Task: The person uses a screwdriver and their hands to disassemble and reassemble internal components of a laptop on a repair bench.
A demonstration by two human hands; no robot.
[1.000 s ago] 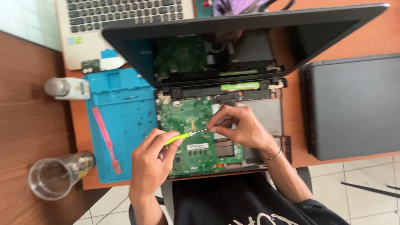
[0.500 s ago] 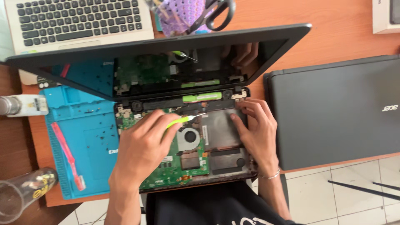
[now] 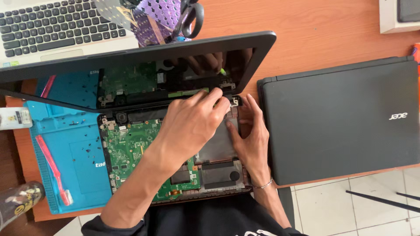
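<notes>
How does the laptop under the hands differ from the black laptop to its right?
The opened laptop has its lid up and its green circuit board exposed; the closed laptop lies flat with its lid shut. Both the left hand and the right hand rest on the opened laptop near its right hinge; nothing touches the closed laptop. Both are dark and lie on the orange table.

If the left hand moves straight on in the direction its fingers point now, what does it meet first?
Probably the right hinge corner of the opened black laptop; the left hand already has its fingers almost there, though depth is unclear.
</notes>
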